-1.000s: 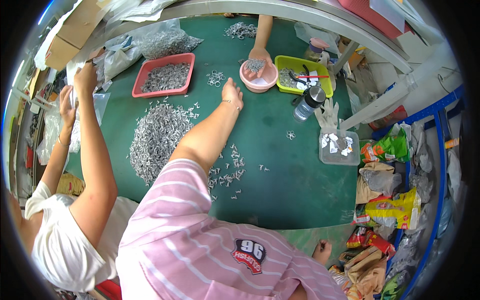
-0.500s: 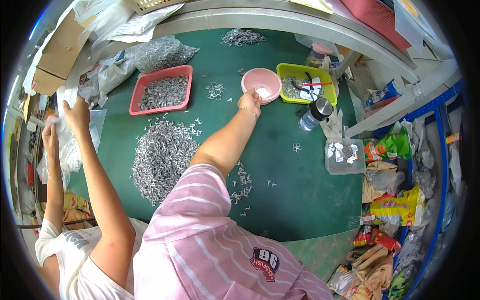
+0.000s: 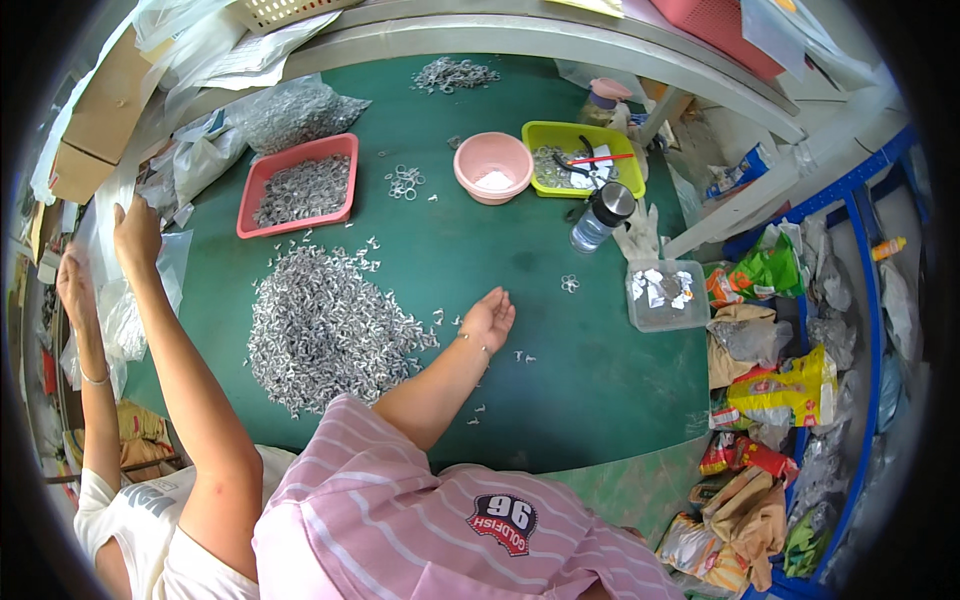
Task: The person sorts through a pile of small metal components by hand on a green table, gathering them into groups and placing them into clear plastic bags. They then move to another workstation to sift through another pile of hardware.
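My left hand (image 3: pixel 488 318) is above the green table, palm turned to the right and fingers stretched out, with nothing visible in it. Beside it, to the left, is a big heap of small grey curved pieces (image 3: pixel 325 325); a few loose ones lie near my wrist and forearm. Farther off stands a round pink bowl (image 3: pixel 493 150) with something white at its bottom. A lime-green tray (image 3: pixel 632 187) next to it holds clear rings, pliers, a red stick and white paper. My right hand is out of the picture.
At left, a co-worker's hands (image 3: pixel 137 232) are raised near plastic bags. A red tray (image 3: pixel 353 172) of grey rings stands beyond the heap. At right are a water bottle (image 3: pixel 603 217) and a clear box (image 3: pixel 667 318) with paper scraps. A metal beam (image 3: pixel 520 33) crosses the back.
My left hand has left the pink bowl's rim and drawn back toward me, down beside the heap. The view has shifted slightly, so everything sits further left.
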